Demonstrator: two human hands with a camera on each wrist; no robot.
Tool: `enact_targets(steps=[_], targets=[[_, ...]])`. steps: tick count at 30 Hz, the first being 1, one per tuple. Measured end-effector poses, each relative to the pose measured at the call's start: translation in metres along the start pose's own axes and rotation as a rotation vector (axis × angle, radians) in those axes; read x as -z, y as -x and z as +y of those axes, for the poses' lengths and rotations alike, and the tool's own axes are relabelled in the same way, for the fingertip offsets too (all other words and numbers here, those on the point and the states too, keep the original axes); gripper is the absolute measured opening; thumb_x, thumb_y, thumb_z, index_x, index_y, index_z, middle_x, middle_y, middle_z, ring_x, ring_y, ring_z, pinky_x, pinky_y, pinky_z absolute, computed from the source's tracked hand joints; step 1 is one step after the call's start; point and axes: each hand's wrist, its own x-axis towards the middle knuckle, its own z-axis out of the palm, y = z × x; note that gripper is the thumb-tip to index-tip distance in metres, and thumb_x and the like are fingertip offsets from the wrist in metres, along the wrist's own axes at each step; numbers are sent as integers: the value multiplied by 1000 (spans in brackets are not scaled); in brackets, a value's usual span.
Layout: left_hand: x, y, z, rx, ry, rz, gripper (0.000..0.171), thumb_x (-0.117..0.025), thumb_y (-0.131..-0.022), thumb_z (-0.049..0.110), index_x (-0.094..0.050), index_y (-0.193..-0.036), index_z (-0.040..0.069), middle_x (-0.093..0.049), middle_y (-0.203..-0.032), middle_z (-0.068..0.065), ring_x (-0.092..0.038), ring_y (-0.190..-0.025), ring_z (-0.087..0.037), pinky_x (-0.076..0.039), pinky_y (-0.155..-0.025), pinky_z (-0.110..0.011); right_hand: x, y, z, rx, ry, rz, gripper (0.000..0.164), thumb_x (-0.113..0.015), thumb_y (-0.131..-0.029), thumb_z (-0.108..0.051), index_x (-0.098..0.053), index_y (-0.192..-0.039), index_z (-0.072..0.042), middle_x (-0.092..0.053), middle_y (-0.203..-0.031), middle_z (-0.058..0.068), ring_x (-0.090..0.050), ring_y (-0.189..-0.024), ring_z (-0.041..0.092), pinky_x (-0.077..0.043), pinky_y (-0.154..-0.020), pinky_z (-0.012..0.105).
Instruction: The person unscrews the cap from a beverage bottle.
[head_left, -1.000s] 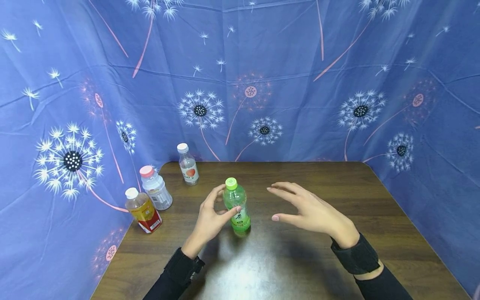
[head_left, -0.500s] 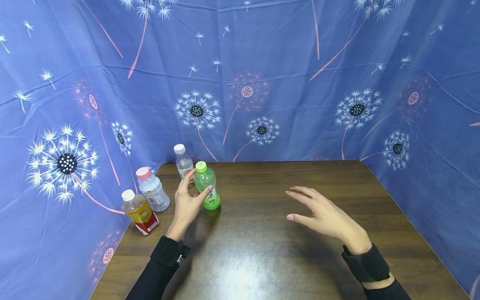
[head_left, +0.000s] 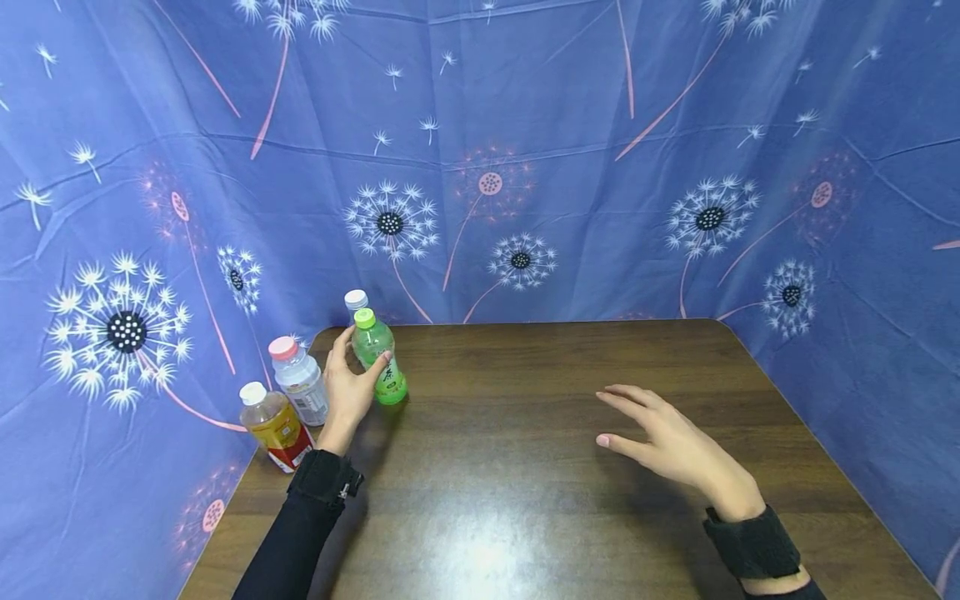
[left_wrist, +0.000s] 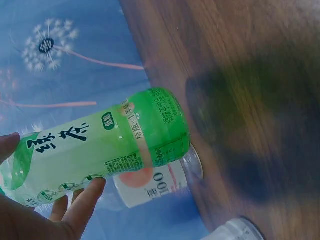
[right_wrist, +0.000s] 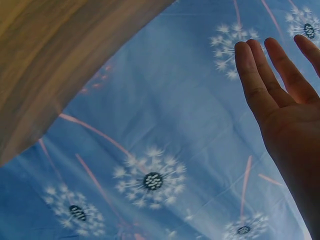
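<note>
My left hand (head_left: 348, 396) grips a green tea bottle (head_left: 375, 340) with a lime-green cap, fingers on its far side and thumb across the front. In the left wrist view the bottle's label (left_wrist: 75, 140) faces the camera, and a shadow lies on the table by its base. Just behind it stands a clear bottle (head_left: 356, 300) with a white cap, mostly hidden in the head view; its peach-printed label (left_wrist: 157, 185) shows in the left wrist view. Over the right half of the table, my right hand (head_left: 667, 437) hovers with fingers extended, holding nothing.
Left of my left hand stand a pale bottle (head_left: 302, 387) with a pink cap and an amber drink bottle (head_left: 276, 425) with a white cap. The brown wooden table (head_left: 525, 417) meets a blue dandelion-print cloth (head_left: 600, 208) at the back and sides.
My left hand has carried the green tea bottle from the middle of the table to the back left, close to the clear bottle. My right hand has drifted rightward, still extended.
</note>
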Motion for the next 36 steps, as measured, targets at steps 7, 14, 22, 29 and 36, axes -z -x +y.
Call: enact_targets(steps=[7,14,22,29,36], targets=[[1,-14,-12,62,-31,25,78,-82,-92,24,-41,-156,9,-53,-134,-26,-49,-122,-40,-40,-95,-49,-3,13,12,-37,-10,-3,69,-71,-97,-52,-53,-153,-16,-51,-155,15,-50,-139,45,-49,-103,68],[0,-19,-19,116,-79,-17,78,-77,-95,21,-34,-159,10,-46,-140,-30,-45,-129,-44,-39,-105,-58,-7,21,17,-30,-16,19,66,-72,-97,-48,-55,-152,-15,-53,-153,15,-53,-137,44,-51,-101,67],[3,-25,-19,156,-78,-35,84,-73,-98,20,-24,-165,10,-40,-151,-32,-41,-139,-47,-34,-117,-61,-10,25,18,-52,-50,7,65,-71,-99,-49,-54,-153,-17,-49,-156,15,-50,-140,46,-49,-101,69],[8,-25,-22,157,-84,-48,92,-72,-98,19,-12,-168,11,-36,-157,-33,-37,-145,-48,-30,-123,-60,-15,26,17,-37,-84,13,63,-72,-98,-45,-55,-152,-16,-51,-155,14,-50,-140,44,-48,-103,69],[7,-22,-22,46,-113,6,91,-74,-96,15,-17,-167,8,-33,-159,-31,-35,-148,-48,-30,-123,-61,-19,26,19,-34,-85,22,62,-72,-98,-46,-55,-152,-19,-51,-155,12,-51,-140,44,-48,-103,69]])
